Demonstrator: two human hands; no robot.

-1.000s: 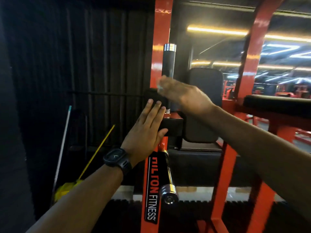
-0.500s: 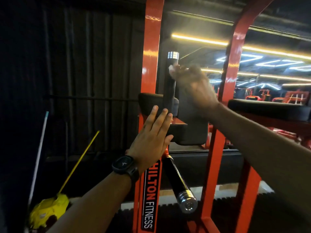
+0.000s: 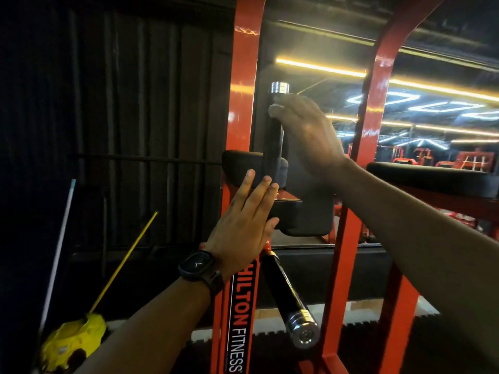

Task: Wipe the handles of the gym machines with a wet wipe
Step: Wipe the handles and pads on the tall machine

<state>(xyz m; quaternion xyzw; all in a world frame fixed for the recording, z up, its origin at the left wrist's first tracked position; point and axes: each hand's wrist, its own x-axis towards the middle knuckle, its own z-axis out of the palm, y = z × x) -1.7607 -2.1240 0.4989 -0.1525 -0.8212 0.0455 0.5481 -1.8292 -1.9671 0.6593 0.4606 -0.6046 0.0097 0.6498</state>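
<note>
Handle first: it's a black, matte, tube-shaped upright handle [image 3: 273,147] with a shiny ribbed chrome cap, standing up out of the machine right beside the left orange post. The right hand [image 3: 310,136] is wrapped round its upper part just under the cap, fingers curled onto the tube. A pale crumpled bit of wet wipe [image 3: 272,109] pokes out at the fingertips, too blurry to say more.

The left hand [image 3: 245,220] sits lower, fingers straight and together, laid flat against the front of a black, rounded, vinyl-looking arm pad [image 3: 237,160], with the thumb against the dark block under it. There's a chunky black square-faced wristwatch [image 3: 199,267] on that wrist. A second glossy black lower handle [image 3: 286,292] with a chrome end cap angles out below.

The frame is glossy orange-painted steel tubing [image 3: 244,103] with a "HILTON FITNESS" sticker. Long yellow-white light strips [image 3: 318,67] glow behind. Off left are dark ribbed wall panels [image 3: 121,103], a yellow plastic cleaning head [image 3: 75,338] on a thin yellow stick, and a pale pole [image 3: 60,244] leaning just beside it.
</note>
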